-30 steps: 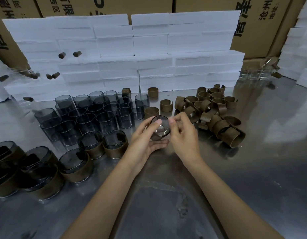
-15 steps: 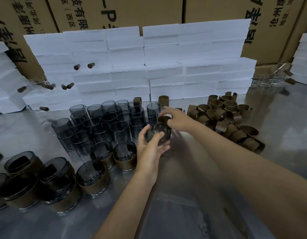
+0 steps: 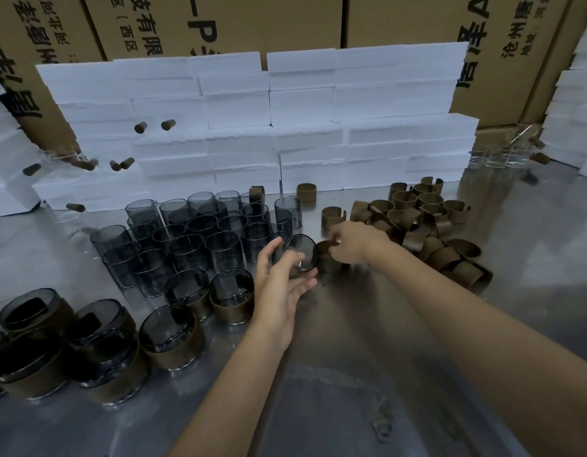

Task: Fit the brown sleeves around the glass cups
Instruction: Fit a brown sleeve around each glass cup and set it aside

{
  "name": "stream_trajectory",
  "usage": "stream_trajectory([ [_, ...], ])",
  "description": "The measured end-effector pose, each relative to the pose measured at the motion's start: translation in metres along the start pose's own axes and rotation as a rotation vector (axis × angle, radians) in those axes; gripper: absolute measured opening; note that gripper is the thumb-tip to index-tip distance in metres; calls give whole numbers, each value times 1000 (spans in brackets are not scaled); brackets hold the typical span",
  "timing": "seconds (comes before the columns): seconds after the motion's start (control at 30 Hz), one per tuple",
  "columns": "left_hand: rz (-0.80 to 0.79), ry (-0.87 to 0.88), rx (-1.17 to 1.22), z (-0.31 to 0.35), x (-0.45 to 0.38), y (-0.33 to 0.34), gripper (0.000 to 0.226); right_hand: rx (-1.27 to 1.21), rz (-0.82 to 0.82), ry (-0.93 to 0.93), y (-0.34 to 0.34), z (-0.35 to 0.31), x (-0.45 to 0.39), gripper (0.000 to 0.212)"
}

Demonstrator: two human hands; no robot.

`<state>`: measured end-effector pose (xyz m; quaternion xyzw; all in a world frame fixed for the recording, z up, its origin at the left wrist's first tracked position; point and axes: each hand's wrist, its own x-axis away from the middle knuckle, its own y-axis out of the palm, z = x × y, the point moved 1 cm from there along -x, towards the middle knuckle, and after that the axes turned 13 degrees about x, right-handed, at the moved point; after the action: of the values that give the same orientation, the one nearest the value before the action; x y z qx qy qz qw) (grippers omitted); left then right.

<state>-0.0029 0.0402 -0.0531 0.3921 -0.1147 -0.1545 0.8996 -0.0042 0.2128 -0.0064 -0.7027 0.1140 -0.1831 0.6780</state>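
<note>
While left hand (image 3: 278,282) holds glass cup (image 3: 298,255), cartons (image 3: 193,24) read "有限".

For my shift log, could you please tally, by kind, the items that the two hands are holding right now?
glass cup, held in the left hand: 1
brown sleeve, pinched by the right hand: 1
Total: 2
</note>
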Motion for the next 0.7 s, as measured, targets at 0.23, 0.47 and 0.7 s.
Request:
stream_trajectory([
  [0.23,-17,23,-51,4,1,0,42,-571,425,23,0,18,44,23],
  [0.47,-191,-40,-170,2,20,19,81,-599,555,-27,14,-18,93,28],
  [0.7,-156,-3,-175,3,20,17,80,-1037,507,-43,21,-21,105,30],
])
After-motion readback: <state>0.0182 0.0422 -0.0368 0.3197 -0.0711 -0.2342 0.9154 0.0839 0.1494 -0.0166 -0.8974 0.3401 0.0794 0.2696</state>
